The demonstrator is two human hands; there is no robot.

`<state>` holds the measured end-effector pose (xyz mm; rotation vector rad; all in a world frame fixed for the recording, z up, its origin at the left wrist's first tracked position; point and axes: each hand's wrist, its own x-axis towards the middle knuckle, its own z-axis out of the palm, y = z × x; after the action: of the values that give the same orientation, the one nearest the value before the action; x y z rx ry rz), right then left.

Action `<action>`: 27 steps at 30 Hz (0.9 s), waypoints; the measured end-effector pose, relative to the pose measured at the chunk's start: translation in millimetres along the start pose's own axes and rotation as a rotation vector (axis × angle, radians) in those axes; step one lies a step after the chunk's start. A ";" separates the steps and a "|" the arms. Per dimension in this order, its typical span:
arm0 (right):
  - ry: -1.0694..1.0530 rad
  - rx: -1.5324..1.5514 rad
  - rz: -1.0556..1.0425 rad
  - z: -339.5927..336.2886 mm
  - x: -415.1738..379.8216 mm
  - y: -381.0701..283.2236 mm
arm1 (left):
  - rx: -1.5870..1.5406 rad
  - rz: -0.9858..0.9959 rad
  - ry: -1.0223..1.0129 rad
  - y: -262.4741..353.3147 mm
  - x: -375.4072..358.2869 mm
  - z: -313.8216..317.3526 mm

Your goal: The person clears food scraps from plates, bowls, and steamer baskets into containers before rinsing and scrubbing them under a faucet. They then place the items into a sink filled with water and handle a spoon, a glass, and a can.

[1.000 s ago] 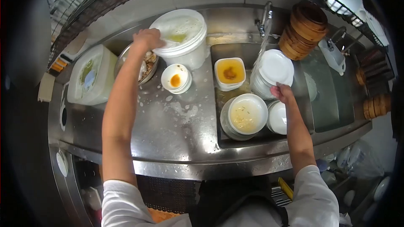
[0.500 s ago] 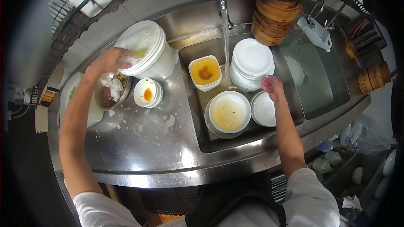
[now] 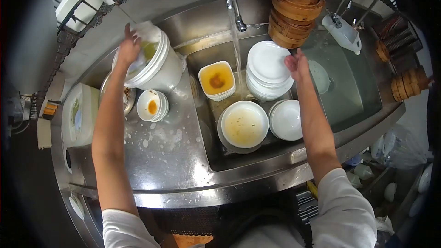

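My left hand [image 3: 130, 49] is over the mouth of a large white bucket [image 3: 167, 71], its fingers apart and partly smeared by motion. Around that hand is a blurred whitish, see-through thing I cannot make out, with yellow-green matter inside the bucket. Small white bowls [image 3: 149, 105], stacked with orange sauce in the top one, stand beside the bucket. My right hand [image 3: 298, 65] is open at the right edge of a stack of white plates [image 3: 268, 62] in the sink. Nearby are a bowl with cloudy liquid [image 3: 244, 125] and more white bowls [image 3: 287, 120].
Water runs from the faucet [image 3: 234, 9] into the left sink basin. A square bowl of yellow liquid [image 3: 217, 81] stands there. Bamboo steamers [image 3: 296, 9] are piled behind. The right basin [image 3: 353, 87] holds water. A plastic container [image 3: 80, 115] stands at the left.
My left hand has moved up and over the bucket, which now leans over the metal bowl of scraps. The right hand has risen slightly along the plate stack. The view has shifted.
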<state>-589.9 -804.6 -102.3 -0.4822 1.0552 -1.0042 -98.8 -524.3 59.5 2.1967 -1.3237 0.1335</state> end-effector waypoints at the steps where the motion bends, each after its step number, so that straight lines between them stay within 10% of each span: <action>1: 0.035 0.005 0.022 5.8 -0.6 -3.4 | -0.129 -0.010 0.008 -0.6 0.6 8.8; 5: -0.001 -0.058 0.034 2.3 -4.7 18.4 | -0.335 -0.186 -0.089 7.7 -1.9 18.5; 9: -0.029 -0.207 -0.038 -27.2 -47.5 50.9 | 0.465 -0.171 -0.791 0.4 16.5 25.7; 11: -0.032 -0.291 -0.064 -40.4 -71.2 67.1 | 0.677 -0.316 -0.505 -28.6 -1.6 47.0; 17: -0.246 -0.662 0.028 -61.7 -108.8 99.4 | -0.361 -0.633 -0.829 -22.8 -9.9 12.5; 21: -0.675 -1.675 -0.440 -80.8 -102.6 140.5 | -0.211 -0.495 -0.881 -11.7 -25.9 4.6; 27: -0.598 -1.915 -0.325 -65.1 -117.6 133.7 | -0.085 -0.308 -0.997 -1.0 -32.2 -3.0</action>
<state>-603.4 -629.6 -174.0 -2.3538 1.0970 0.2699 -113.7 -497.2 49.9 2.4223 -1.3521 -1.2458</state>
